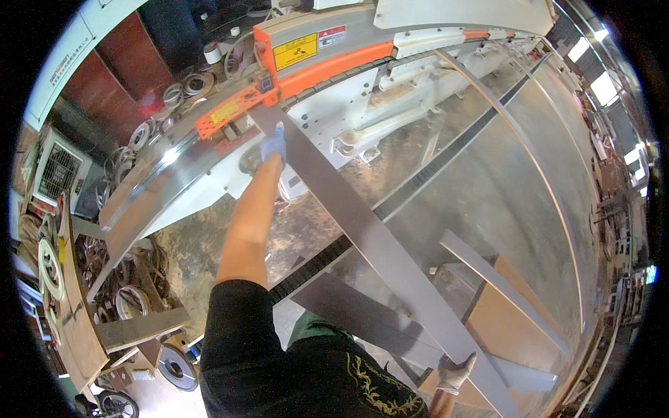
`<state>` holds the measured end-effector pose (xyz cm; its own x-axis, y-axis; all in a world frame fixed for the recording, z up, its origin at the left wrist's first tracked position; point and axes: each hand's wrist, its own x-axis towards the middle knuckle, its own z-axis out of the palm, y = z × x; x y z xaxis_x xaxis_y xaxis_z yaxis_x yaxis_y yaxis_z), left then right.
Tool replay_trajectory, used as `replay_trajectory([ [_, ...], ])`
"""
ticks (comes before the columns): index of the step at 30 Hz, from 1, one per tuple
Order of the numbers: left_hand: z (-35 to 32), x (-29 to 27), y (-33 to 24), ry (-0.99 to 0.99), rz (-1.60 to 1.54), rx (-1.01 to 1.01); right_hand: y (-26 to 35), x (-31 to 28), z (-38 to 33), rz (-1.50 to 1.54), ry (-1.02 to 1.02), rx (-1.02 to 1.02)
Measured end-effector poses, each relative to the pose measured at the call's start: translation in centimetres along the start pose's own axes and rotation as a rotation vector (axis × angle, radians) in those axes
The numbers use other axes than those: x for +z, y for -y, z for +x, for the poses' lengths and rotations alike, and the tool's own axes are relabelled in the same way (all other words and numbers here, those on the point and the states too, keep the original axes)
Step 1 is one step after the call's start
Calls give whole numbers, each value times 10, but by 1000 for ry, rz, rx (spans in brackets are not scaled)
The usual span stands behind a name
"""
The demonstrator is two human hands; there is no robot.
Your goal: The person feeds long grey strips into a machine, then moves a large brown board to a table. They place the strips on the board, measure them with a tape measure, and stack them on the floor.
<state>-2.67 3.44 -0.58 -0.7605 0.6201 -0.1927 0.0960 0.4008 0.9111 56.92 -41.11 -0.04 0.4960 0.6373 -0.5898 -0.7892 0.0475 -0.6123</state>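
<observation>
A long, narrow grey board (pixel 376 237) slants across the view from the machine's orange-edged feed side down to the lower right. My left hand (pixel 274 145), in a bluish glove, grips the board's left edge near its far end, beside the orange guard (pixel 237 108). One digit lies along the top face, while the other fingers are partly hidden. Low on the right, my right hand (pixel 454 373) wears a pale glove and is wrapped around the board's near end. Its fingers under the board cannot be seen.
The edge-banding-type machine (pixel 327 45) runs along the back. A black roller track (pixel 432 167) crosses the floor below the board. More grey strips (pixel 502 285) and brown panels (pixel 512 320) lie at lower right. Rolls of edging tape (pixel 132 303) crowd the left beside a wooden bench (pixel 77 327).
</observation>
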Motion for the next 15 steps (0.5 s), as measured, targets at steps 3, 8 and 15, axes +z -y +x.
replay_trajectory([
  [3,31,10,18,2,-28,-3,3,16,3,63,4,41],
  [8,19,50,-13,39,130,18,16,31,17,-58,1,-19],
  [15,48,107,-13,152,-265,-42,10,57,81,37,-19,70],
])
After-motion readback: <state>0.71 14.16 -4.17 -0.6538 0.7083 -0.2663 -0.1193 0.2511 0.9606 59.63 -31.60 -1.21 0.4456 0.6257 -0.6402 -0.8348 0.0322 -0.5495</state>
